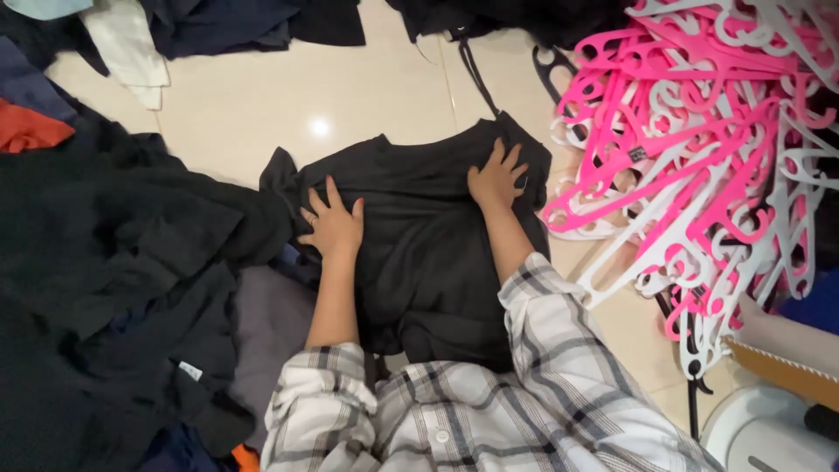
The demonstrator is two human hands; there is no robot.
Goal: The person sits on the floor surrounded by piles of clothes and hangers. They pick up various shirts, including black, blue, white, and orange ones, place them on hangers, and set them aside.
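Plaid sleeves lead to left hand and right hand, flat open on black garment over tiled floor.

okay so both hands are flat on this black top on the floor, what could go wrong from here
1. The black top lies right beside the pile of dark clothes; with left hand near that edge, a neighbouring piece could get mixed in.
2. The heap of pink and white hangers sits close to the right hand; a hook might snag the fabric.
3. The thin strap trails loose on the tile floor and could tangle.
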